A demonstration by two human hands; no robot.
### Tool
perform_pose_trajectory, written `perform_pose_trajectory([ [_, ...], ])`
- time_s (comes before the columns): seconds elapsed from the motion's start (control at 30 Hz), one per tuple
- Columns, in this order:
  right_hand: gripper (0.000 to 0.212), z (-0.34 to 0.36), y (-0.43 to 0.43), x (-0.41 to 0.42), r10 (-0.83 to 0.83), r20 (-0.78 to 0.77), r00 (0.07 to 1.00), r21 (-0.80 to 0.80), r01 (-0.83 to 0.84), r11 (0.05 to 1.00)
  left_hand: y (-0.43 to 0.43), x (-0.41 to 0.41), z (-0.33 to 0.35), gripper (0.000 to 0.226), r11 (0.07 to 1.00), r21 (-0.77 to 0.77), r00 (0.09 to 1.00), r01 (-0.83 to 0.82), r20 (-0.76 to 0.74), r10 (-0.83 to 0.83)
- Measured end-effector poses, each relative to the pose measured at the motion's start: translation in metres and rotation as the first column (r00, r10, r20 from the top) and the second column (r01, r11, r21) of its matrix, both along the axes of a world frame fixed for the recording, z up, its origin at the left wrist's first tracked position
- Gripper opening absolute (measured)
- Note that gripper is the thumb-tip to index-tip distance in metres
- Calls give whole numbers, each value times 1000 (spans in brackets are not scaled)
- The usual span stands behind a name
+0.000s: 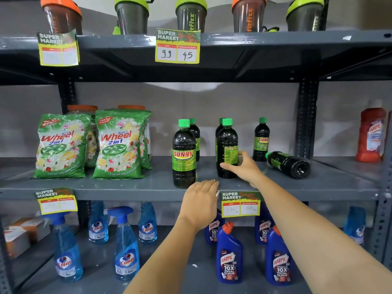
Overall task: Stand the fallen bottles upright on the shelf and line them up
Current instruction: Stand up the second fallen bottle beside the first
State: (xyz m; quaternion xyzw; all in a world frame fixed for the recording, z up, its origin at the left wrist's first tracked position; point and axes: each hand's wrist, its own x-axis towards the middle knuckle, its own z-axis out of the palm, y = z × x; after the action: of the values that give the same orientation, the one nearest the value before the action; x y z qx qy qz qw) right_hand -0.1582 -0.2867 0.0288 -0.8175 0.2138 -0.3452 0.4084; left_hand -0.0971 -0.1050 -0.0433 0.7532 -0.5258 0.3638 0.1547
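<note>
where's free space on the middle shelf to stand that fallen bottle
Bare shelf in front of and right of the fallen bottle, out to the red bottle. Crowded on the left: detergent bags.

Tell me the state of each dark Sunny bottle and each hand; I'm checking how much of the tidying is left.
Front left bottle: upright, label forward.
Front middle bottle: upright, label turned sideways, held.
Back bottles: upright, mostly hidden.
Back right bottle: upright.
Fallen bottle: on its side, base toward camera.
Right hand: gripping the front middle bottle.
Left hand: flat at the shelf edge, holding nothing.
</note>
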Motion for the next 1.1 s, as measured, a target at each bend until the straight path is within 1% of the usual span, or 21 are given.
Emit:
perform_pose_trajectory([
  [0.1,70,1,-5,-1,105,62,993,158,-113,981,1,0,1,49,1000,-2,1000,7,-3,-7],
  [0.17,59,0,-8,0,143,69,987,188,-153,970,1,0,0,49,1000,-2,1000,7,-7,-7],
  [0.2,57,-1,-8,1,141,66,988,182,-151,972,0,1,0,47,1000,-2,1000,6,-10,-6],
  [0.27,62,-2,-7,2,101,48,994,159,-108,981,0,1,-1,43,1000,-3,1000,5,-9,-5],
  [0.4,74,-3,-3,3,-17,-32,999,22,17,1000,0,0,-1,42,1000,-4,1000,5,1,-5],
  [0.47,81,-2,-3,3,9,-40,999,8,-9,1000,1,-1,0,46,1000,-8,1000,12,3,-12],
  [0.53,84,0,-2,2,88,-26,996,77,-86,993,2,-1,1,48,1000,-9,1000,22,8,-22],
  [0.57,81,1,-3,1,121,-24,992,107,-118,987,3,-1,1,48,1000,-8,1000,24,16,-24],
  [0.63,72,1,-1,-1,138,-44,989,112,-133,985,3,-1,1,48,1000,-11,999,30,24,-29],
  [0.67,72,1,0,-2,121,-49,991,89,-116,989,2,-1,1,48,999,-12,999,32,22,-31],
  [0.8,88,-1,6,0,12,-106,994,-68,-19,997,2,-1,1,49,1000,-11,1000,25,12,-25],
  [0.83,92,-1,6,1,6,-114,993,-69,-14,997,2,-1,1,50,1000,-11,1000,26,10,-26],
  [0.9,95,1,5,0,66,-98,993,-4,-67,998,2,-1,1,50,1000,-3,1000,20,14,-20],
  [0.97,83,2,4,-2,147,-70,987,64,-142,988,2,-1,1,51,1000,3,1000,9,14,-9],
  [1.0,77,2,3,-2,160,-68,985,75,-155,985,2,-1,1,52,1000,4,1000,6,11,-6],
  [1.03,75,1,2,-3,158,-65,985,84,-152,985,2,-1,1,52,1000,6,1000,4,7,-4],
  [1.1,78,-1,2,-2,121,-58,991,79,-116,990,2,-2,1,52,1000,10,1000,-1,0,1],
])
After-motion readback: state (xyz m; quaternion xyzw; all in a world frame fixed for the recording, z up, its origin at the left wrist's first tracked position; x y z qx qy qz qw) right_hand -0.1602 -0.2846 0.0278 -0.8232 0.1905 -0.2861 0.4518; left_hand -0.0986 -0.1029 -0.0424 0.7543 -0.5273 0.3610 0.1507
